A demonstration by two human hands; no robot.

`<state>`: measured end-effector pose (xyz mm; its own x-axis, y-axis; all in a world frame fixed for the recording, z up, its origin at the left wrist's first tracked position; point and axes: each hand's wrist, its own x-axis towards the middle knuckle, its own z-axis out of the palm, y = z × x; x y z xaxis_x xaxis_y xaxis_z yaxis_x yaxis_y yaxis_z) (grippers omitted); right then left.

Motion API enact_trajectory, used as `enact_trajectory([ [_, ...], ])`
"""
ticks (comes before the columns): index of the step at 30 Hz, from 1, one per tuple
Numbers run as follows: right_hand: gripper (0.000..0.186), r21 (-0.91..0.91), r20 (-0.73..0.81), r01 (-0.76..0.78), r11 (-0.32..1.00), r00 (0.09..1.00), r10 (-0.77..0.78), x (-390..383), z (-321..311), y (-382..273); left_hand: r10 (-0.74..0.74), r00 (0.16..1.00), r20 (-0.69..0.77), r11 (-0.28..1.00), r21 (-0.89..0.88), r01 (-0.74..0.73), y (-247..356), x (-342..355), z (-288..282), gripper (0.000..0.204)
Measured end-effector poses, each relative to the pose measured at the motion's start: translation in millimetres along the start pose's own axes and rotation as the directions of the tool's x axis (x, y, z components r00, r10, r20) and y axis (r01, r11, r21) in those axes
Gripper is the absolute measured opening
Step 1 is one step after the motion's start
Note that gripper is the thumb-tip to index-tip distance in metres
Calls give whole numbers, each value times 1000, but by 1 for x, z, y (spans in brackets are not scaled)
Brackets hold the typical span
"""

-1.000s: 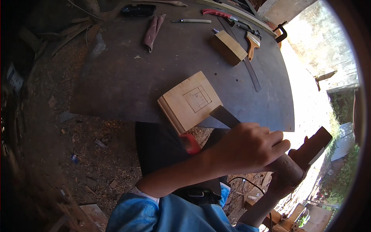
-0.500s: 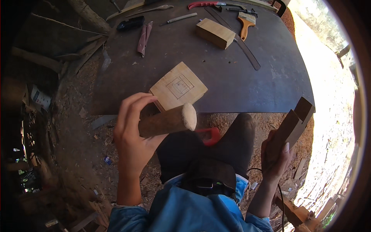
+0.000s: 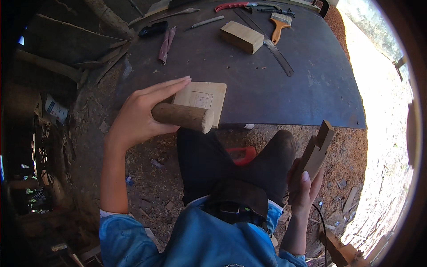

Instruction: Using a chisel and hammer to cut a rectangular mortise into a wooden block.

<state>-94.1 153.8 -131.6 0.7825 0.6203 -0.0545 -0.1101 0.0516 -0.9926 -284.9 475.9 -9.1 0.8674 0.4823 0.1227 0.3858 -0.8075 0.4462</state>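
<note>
My left hand [image 3: 133, 111] keeps a round wooden stick [image 3: 180, 116] in the crook between thumb and fingers, the stick's pale blunt end facing right. Those same fingers stretch forward, and their tips meet the upper left edge of a flat square wooden board [image 3: 216, 95]. Pencilled lines form a square with smaller marks on the board, which lies at the table's near edge, partly covered by the stick. On the right, my right hand [image 3: 307, 182] is closed around a brown wooden block [image 3: 313, 153] with a notched upper end, held upright and tilted, away from the table.
On the dark table [image 3: 284, 102] toward the back lie a wooden block [image 3: 242, 36], a metal ruler [image 3: 280, 60], a paintbrush [image 3: 279, 29], a red-handled saw [image 3: 231, 6], a rolled reddish sheet [image 3: 167, 46] and a black object [image 3: 152, 29]. A red thing [image 3: 243, 155] sits below the table edge.
The board has turned and shifted toward the left under my left hand's fingertips. My left hand and the stick have moved left and forward; my right hand with the notched block came slightly left.
</note>
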Motion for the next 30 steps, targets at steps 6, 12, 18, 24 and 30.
enact_trajectory([
  [6,73,84,-94,-114,990,988,122,-4,0,0,29,989,-146,999,48,-22,6,-7,-1,71],
  [12,74,69,-53,-128,989,990,131,1,6,-3,-208,912,-354,972,31,234,35,-16,47,76],
  [18,72,42,-4,-89,995,996,90,-2,12,-10,-137,974,-183,991,-28,134,7,-4,30,83],
  [24,68,103,-88,-106,989,989,115,-14,20,-11,-191,911,-365,944,-323,69,-4,-8,9,69],
  [30,68,157,13,-186,970,982,186,-23,34,-23,-144,914,-380,980,72,185,30,-9,51,76],
])
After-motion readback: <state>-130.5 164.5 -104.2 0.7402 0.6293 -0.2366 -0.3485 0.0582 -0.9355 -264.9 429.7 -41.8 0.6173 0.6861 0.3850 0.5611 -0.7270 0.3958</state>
